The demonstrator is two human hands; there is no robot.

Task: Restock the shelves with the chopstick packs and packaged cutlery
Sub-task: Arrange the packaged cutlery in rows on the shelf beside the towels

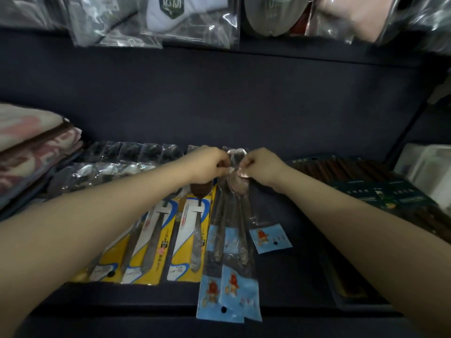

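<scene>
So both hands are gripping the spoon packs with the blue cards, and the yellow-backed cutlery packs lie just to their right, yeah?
Not quite. In the head view both hands, left and right, do grip the clear spoon packs with blue cards, but the yellow-backed cutlery packs lie just to their left, not their right.

Shelf [288, 269] inventory as I see it, left to right: folded towels [34, 152] stacked at the far left; bagged spoons [107, 172] in rows behind; carded cutlery packs [156, 240] side by side in front of them; spoon sleeves [229, 264] overlapping at the middle, their near ends past the shelf edge; chopstick boxes [380, 191] at the right. Above hang bagged socks [185, 18]. My left hand [207, 167] and right hand [258, 167] meet at the far ends of the sleeves.
</scene>
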